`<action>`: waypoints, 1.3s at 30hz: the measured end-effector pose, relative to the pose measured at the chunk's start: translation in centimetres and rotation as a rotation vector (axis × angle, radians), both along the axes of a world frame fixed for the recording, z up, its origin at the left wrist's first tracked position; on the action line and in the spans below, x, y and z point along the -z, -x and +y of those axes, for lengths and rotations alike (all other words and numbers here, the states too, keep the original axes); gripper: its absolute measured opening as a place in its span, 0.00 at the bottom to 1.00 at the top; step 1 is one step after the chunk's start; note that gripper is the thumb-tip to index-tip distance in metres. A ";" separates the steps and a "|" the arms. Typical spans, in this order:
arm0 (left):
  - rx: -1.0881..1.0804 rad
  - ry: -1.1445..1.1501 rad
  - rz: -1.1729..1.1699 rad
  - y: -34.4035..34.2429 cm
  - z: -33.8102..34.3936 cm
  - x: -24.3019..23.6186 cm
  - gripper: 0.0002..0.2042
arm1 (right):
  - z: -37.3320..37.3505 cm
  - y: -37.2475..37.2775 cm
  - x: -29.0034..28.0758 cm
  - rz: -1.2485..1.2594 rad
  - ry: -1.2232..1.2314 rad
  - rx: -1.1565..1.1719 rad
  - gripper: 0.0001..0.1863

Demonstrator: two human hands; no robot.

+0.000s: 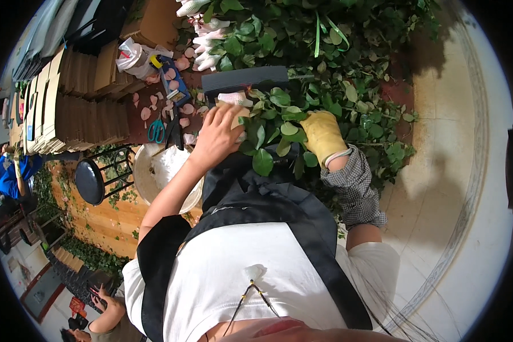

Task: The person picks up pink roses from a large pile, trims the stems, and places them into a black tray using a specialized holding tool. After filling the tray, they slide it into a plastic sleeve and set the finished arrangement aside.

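My bare left hand (pixel 219 128) curls its fingers over a tan cardboard piece (pixel 239 117), just below a pale bud in white netting (pixel 231 98). My right hand (pixel 324 137), in a yellow glove, is closed among leafy stems (pixel 282 131); its fingertips are partly hidden by leaves. Behind both lies a dark grey ridged pad (pixel 242 80). Netted flower heads (pixel 208 45) line the top of the foliage.
Cardboard stacks (pixel 85 108), teal scissors (pixel 157 131), a blue tool (pixel 171 77) and loose pink petals are at left. Below them stand a pale basin (pixel 162 176) and black stool (pixel 88 179). People (pixel 11 174) (pixel 105 319) work at far left.
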State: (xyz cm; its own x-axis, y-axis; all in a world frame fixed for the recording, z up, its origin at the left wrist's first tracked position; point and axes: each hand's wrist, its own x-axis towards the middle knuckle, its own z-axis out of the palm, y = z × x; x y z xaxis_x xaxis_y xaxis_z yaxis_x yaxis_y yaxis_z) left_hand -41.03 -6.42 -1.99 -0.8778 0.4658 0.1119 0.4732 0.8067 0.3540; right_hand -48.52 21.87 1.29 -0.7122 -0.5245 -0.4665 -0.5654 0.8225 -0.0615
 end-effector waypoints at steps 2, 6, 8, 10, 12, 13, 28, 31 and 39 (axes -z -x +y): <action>-0.021 0.059 0.041 1.0 -0.4 -1.0 0.22 | -2.3 1.1 -3.4 -0.031 -0.026 0.047 0.26; -0.032 -0.168 -0.134 0.7 -2.1 2.5 0.21 | -7.7 1.8 -1.1 0.225 0.688 0.153 0.19; 0.017 -0.121 0.044 0.8 -2.1 3.3 0.20 | -9.2 1.9 1.9 0.197 0.524 0.198 0.24; 0.049 -0.145 0.013 1.6 -1.4 2.9 0.19 | -9.4 2.9 4.9 0.094 0.371 0.215 0.32; 0.143 -0.199 0.278 3.2 -1.1 4.9 0.19 | -9.3 3.7 6.1 0.018 0.352 0.138 0.34; 0.095 -0.109 0.267 2.7 -0.9 4.6 0.20 | -10.4 3.4 4.4 -0.056 0.355 0.118 0.33; 0.070 -0.052 0.253 2.9 0.3 7.9 0.22 | 3.9 8.9 8.5 0.165 0.667 0.517 0.19; 0.100 -0.151 0.243 2.6 -1.5 6.2 0.22 | 8.1 5.3 5.9 0.352 0.620 0.638 0.20; -0.046 -0.261 -0.113 2.4 -2.6 5.9 0.18 | 5.0 -5.2 -0.3 -0.096 0.876 0.465 0.26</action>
